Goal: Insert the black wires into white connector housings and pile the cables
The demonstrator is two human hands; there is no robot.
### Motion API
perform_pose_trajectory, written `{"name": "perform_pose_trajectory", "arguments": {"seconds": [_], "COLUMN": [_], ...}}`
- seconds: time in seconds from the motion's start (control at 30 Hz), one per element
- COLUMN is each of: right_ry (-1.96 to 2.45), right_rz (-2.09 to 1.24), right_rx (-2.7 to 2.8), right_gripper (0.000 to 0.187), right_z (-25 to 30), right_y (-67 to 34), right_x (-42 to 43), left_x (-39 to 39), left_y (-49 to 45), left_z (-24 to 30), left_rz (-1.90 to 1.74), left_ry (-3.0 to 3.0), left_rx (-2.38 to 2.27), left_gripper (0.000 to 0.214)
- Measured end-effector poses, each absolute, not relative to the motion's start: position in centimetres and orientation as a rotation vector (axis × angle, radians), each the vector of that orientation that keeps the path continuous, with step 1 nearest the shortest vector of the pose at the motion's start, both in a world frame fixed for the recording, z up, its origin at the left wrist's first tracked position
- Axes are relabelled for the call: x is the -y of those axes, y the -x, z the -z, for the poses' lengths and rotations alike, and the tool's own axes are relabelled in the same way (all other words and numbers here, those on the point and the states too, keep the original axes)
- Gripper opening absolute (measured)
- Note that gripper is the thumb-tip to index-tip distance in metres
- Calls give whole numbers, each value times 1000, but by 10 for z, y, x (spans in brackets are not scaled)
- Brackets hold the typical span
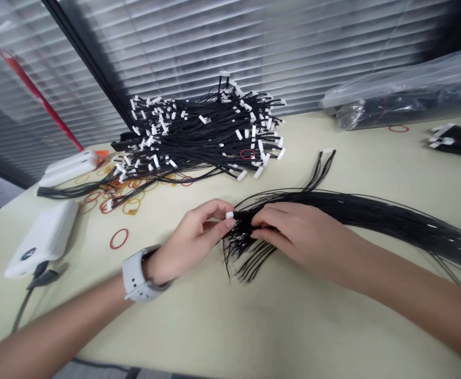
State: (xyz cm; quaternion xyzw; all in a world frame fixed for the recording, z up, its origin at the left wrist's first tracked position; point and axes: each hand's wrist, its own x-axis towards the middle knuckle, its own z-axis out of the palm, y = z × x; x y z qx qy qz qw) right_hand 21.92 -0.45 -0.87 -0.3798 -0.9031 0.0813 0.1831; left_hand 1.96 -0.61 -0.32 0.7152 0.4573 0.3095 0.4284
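Your left hand pinches a white connector at the end of the bundle of black wires, which your right hand clasps just beside it above the worktop.

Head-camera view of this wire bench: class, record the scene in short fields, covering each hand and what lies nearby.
Left hand: pinches the end of the black wire bundle, beside a white connector
Right hand: grips the same bundle
Left wrist: white smartwatch
Behind: pile of black wires with white connectors
Nearby: red rubber bands
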Motion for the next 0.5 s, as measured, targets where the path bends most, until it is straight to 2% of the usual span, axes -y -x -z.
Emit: {"name": "perform_pose_trajectory", "arguments": {"seconds": [0.17, 0.37, 0.5], "right_ry": [1156, 1205, 1285], "right_rz": [-197, -531, -572], "right_rx": [2530, 2233, 2110], "right_gripper": [22, 19, 19], "right_z": [11, 5, 4], "right_y": [-220, -216, -215], "right_x": [5, 6, 5], "left_x": [4, 2, -1], "left_y": [-17, -17, -17], "left_z": [7, 8, 7], "left_rz": [-776, -825, -832], "left_ry": [-1725, -1582, -1449], "left_rx": [-1125, -1043, -1028], "left_gripper": [16, 10, 7]}}
